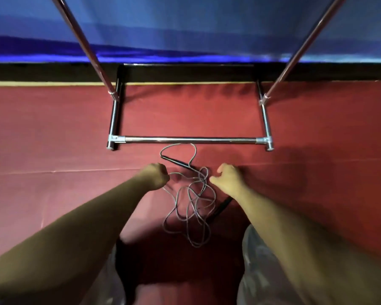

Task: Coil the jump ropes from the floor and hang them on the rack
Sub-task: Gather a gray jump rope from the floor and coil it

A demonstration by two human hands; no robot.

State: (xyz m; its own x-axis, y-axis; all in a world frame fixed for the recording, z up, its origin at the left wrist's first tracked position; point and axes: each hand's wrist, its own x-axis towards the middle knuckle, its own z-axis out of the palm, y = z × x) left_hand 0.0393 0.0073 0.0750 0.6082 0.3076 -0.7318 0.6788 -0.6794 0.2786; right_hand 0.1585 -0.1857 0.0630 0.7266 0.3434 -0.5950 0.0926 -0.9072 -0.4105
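Note:
A thin grey jump rope [190,208] lies in a loose tangle on the red floor in front of the rack. One black handle [176,161] lies just short of the rack's base bar; the other black handle [223,205] pokes out from under my right forearm. My left hand [155,176] is curled into a fist and grips a strand of the rope at the tangle's left side. My right hand [228,177] hovers at the tangle's right side, fingers loosely bent, holding nothing. The chrome rack [189,140] stands ahead, its two uprights rising out of view.
The rack's base frame sits on the red floor against a black skirting and a blue wall [189,29]. My knees in light trousers [253,267] show at the bottom of the view, either side of the rope.

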